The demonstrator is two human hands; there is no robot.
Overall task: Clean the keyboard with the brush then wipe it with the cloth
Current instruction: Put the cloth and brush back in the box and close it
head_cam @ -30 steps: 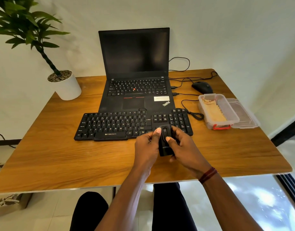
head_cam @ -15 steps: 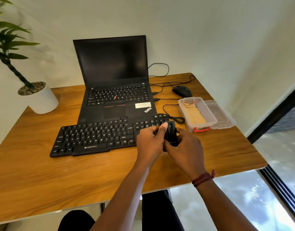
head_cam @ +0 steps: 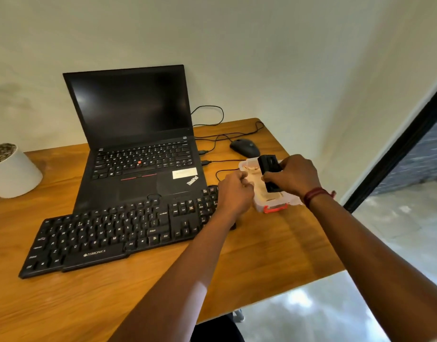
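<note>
Your right hand [head_cam: 292, 177] has its fingers clamped round the black brush [head_cam: 269, 166], held tilted over the clear box [head_cam: 274, 206] with the beige cloth [head_cam: 260, 191] just beneath. Your left hand [head_cam: 234, 193] curls its fingers beside the box; whether they pinch anything, you cannot tell. The keyboard [head_cam: 114, 233] lies on the counter [head_cam: 274, 248], under and left of those fingers.

Soft daylight, perhaps from right, blurred hands, wide-angle bowing

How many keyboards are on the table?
2: the separate black keyboard lies nearest, its right end hidden by the left hand; the other is built into the open laptop behind it.
</note>
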